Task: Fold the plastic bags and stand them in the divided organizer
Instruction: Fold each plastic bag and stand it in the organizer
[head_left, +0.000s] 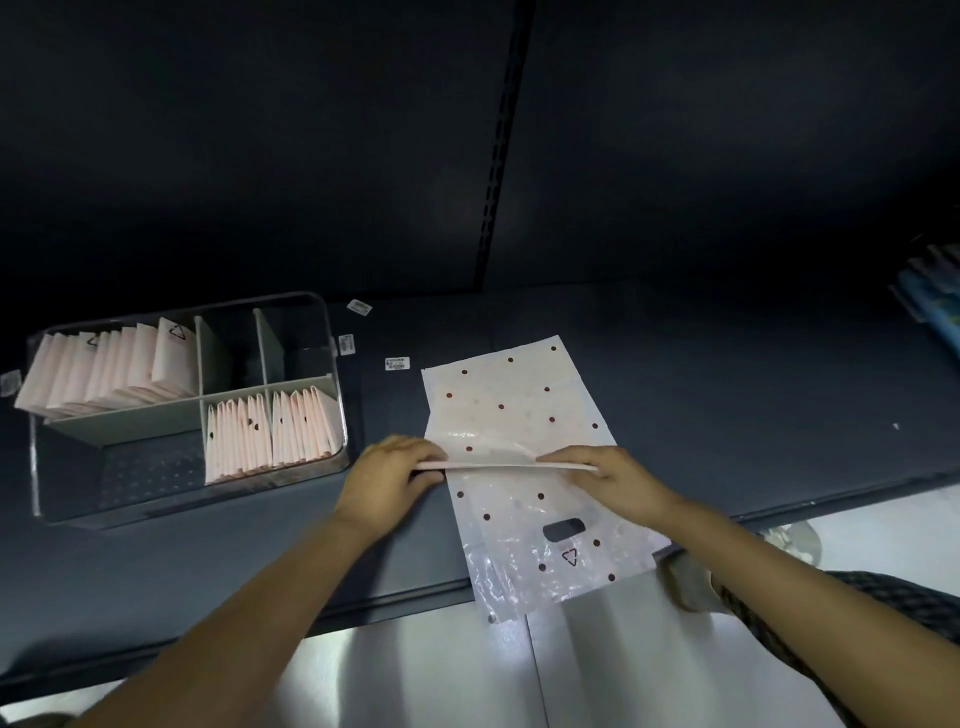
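A pale pink plastic bag with dark dots (511, 400) lies flat on the dark shelf, its handle end hanging over the front edge. A thin folded edge of the bag runs across its middle, pinched by my left hand (392, 475) at the left end and my right hand (613, 475) at the right end. To the left stands a clear divided organizer (340, 415). Several folded bags (111, 369) stand in its back left compartment, and more folded bags (270, 431) fill the two front right compartments.
Small white labels (397, 364) lie on the shelf behind the bag. A perforated upright strip (501, 156) runs up the dark back wall. Blue items (935, 306) sit at the far right. Below the shelf edge is a shiny metal surface (441, 670).
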